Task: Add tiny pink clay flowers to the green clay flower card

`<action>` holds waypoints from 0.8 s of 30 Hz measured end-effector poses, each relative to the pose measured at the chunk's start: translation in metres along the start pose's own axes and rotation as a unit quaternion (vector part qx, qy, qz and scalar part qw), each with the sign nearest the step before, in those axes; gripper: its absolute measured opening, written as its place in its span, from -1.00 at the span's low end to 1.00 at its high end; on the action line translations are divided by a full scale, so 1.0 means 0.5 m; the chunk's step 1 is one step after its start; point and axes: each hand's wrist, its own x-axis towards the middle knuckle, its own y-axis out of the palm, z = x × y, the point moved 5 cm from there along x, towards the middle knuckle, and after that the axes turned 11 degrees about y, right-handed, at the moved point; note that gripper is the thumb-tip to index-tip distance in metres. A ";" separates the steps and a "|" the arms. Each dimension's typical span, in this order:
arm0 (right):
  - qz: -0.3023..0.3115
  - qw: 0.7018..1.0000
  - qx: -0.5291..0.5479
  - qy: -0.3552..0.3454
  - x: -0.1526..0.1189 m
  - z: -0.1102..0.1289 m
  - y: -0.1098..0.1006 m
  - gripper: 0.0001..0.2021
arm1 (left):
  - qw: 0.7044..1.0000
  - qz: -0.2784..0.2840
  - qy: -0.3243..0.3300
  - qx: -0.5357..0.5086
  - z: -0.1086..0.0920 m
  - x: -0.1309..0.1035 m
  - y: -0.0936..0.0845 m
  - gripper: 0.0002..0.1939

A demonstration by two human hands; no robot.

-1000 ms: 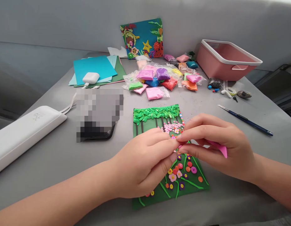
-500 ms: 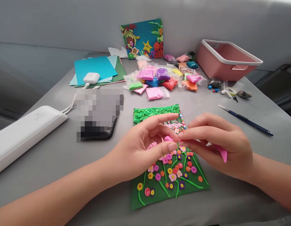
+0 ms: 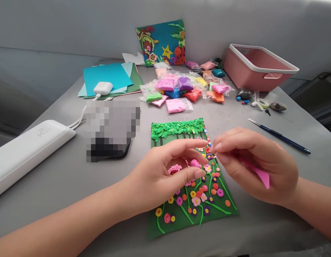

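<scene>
Over the green card (image 3: 178,227) covered in clay flowers, my left hand (image 3: 157,171) is half curled. A lump of pink clay (image 3: 195,163) sits between its thumb and fingers. My right hand (image 3: 262,157) is a short way to the right, with its thumb and fingertips pinched together; whether a bit of clay is between them I cannot make out. A flat pink clay tool (image 3: 262,176) is tucked in its palm, its pointed end sticking out. Green clay leaves (image 3: 178,128) run along the card's far edge. My left hand hides part of the picture.
Bagged coloured clay (image 3: 176,105) is heaped behind the card. A pink basket (image 3: 251,76) stands far right, and a craft knife (image 3: 280,137) lies nearer. Leftward are a phone (image 3: 119,151), a white power bank (image 3: 34,153) and blue paper (image 3: 112,75). A sea picture (image 3: 160,43) stands behind.
My hands have come apart: the right has moved off to the right from the clay in the left. The pink lump now shows more plainly.
</scene>
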 end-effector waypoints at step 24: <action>0.101 0.995 -0.013 -0.025 -0.011 0.003 0.018 -0.80 | 0.962 -0.010 -0.072 -0.262 0.002 0.000 0.009 -0.50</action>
